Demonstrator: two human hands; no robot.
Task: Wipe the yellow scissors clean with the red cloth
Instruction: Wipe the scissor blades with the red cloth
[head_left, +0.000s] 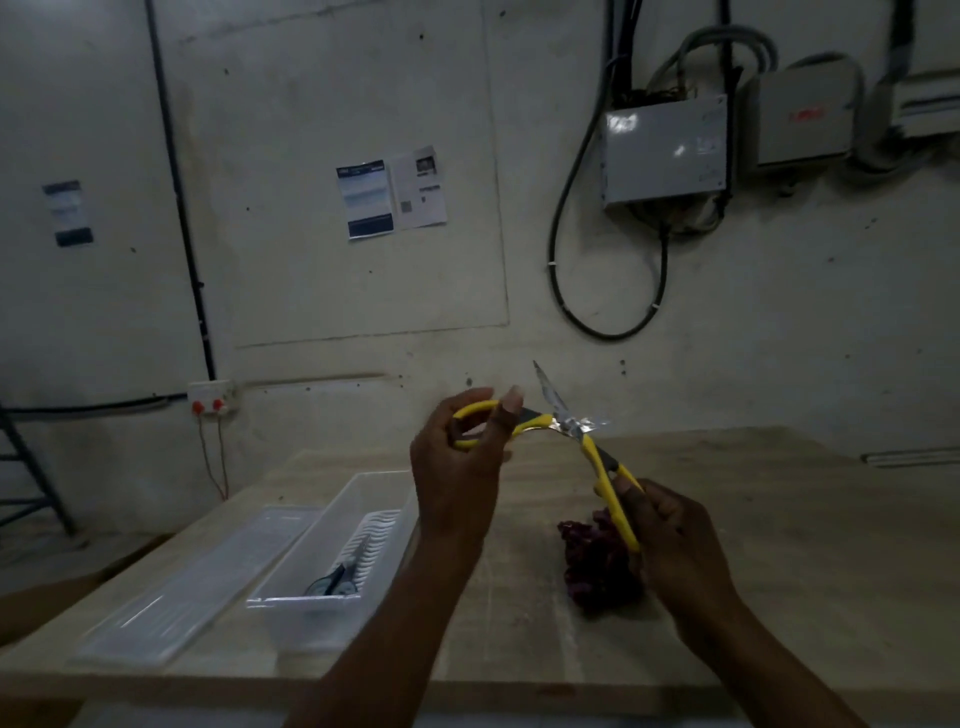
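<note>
Yellow scissors (558, 423) spread wide open, mid-frame.
Red cloth (597, 566) lies crumpled on the tabletop, lower right of centre.

Just one view here, a wide-angle cam on the person's head, looking forward and slightly down across a wooden table (727, 519) toward a concrete wall (311, 286) behind its far edge. It sits close to the near edge, so both forearms run up from the bottom of the frame and the left hand (457, 467) and right hand (670, 540) land about mid-frame, pretty near the lens. The wall fills the whole upper half. Straight lines bow toward the corners, and the corners go dark.
</note>
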